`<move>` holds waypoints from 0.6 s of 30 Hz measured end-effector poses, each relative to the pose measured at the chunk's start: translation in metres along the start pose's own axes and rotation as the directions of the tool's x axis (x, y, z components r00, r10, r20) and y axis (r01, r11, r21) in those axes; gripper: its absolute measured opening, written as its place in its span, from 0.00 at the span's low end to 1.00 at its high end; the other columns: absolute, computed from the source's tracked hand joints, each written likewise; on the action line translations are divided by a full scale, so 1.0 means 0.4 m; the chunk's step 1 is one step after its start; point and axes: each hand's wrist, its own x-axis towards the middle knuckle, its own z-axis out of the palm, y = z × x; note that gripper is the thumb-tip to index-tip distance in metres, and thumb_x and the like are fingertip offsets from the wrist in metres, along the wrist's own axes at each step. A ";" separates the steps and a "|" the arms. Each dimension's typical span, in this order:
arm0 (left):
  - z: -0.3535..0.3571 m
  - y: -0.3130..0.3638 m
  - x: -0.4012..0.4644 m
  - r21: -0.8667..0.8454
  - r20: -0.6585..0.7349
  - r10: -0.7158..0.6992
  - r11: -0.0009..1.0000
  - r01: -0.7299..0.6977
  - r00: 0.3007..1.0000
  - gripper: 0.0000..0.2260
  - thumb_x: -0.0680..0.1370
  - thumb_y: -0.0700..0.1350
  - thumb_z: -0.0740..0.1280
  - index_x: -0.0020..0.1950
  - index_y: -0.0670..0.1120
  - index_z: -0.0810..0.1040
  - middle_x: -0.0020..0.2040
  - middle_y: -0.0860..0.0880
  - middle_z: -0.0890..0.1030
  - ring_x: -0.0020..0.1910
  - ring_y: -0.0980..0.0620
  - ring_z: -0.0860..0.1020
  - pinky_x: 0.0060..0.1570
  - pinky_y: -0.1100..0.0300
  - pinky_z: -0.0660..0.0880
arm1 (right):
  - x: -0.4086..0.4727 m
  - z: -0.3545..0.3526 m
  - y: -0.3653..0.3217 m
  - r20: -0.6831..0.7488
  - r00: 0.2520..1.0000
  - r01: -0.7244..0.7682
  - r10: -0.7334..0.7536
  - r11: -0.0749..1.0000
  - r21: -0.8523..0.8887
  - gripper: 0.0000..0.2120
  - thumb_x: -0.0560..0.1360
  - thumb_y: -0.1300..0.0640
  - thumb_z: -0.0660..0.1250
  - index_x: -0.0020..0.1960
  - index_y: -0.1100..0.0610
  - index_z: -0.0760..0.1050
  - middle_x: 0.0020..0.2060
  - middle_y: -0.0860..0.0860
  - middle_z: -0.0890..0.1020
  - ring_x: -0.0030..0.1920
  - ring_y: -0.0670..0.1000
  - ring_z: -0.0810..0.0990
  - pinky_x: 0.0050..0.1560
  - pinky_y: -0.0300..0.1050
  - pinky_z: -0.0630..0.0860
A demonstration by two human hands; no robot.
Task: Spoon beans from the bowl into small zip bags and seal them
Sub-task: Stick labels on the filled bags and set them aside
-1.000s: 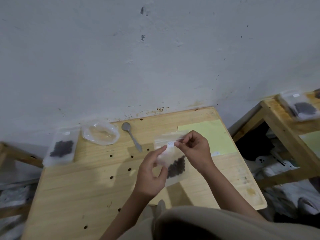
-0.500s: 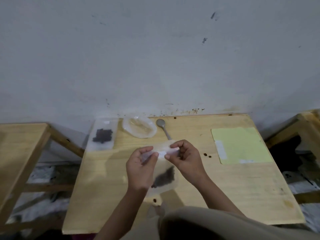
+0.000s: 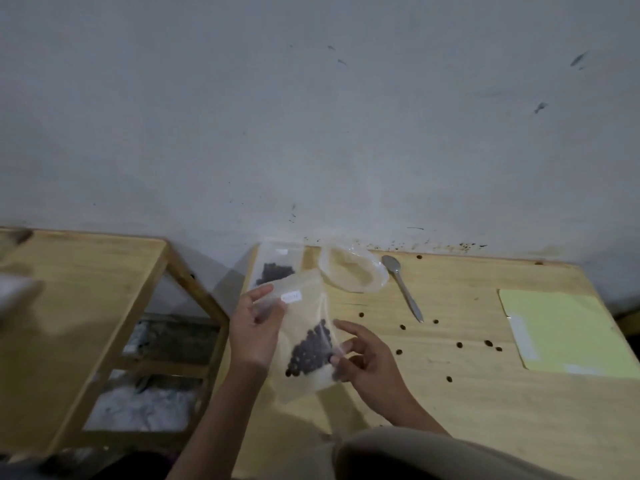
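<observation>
- Left hand (image 3: pixel 254 332) is up over the counter's (image 3: pixel 485 403) left edge, palm turned toward the camera, forearm rising from the lower middle of the view.
- Its fingers (image 3: pixel 261 293) and thumb pinch the upper left corner of a small zip bag (image 3: pixel 304 327), just beside the bag's white label (image 3: pixel 290 297).
- The bag hangs tilted between the two hands, a dark clump of beans (image 3: pixel 310 351) settled in its lower half.
- Right hand (image 3: pixel 363 363) comes in from the lower right; its fingers are loosely curled, the tips touching the bag's lower right edge beside the beans. A firm grip there? Cannot tell.
- At the back of the counter, a second bag (image 3: pixel 277 268) with beans lies flat by the wall, partly behind the held one.
- Next to it sits the clear bowl (image 3: pixel 351 271), and right of that a metal spoon (image 3: pixel 401 285) lies on the wood.
- Loose beans (image 3: pixel 488 342) dot the counter, and a pale green sheet (image 3: pixel 561 330) lies at the right.
</observation>
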 end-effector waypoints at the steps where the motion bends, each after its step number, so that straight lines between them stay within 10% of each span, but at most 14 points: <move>1: -0.009 -0.010 0.012 0.032 0.007 0.013 0.999 -0.013 1.000 0.15 0.75 0.40 0.70 0.59 0.51 0.74 0.51 0.50 0.77 0.49 0.55 0.77 0.43 0.61 0.75 | 0.017 0.017 -0.002 -0.021 1.000 -0.005 0.005 1.000 -0.004 0.24 0.70 0.67 0.71 0.58 0.42 0.76 0.36 0.51 0.79 0.35 0.53 0.79 0.43 0.60 0.81; 8: -0.056 -0.113 0.087 0.282 0.017 0.027 0.959 -0.031 0.999 0.23 0.73 0.39 0.72 0.66 0.45 0.71 0.56 0.47 0.74 0.46 0.58 0.75 0.39 0.70 0.71 | 0.169 0.118 -0.013 -0.173 0.984 -0.049 0.036 0.996 -0.069 0.23 0.72 0.67 0.69 0.60 0.45 0.72 0.38 0.54 0.79 0.39 0.52 0.80 0.43 0.58 0.81; 18: -0.038 -0.178 0.249 0.639 0.062 0.117 0.759 -0.129 0.991 0.23 0.74 0.45 0.70 0.67 0.42 0.70 0.65 0.44 0.71 0.61 0.44 0.71 0.58 0.53 0.71 | 0.378 0.189 -0.012 -0.154 0.979 -0.180 0.133 0.918 -0.354 0.21 0.75 0.67 0.64 0.67 0.59 0.68 0.43 0.48 0.74 0.46 0.50 0.76 0.47 0.39 0.74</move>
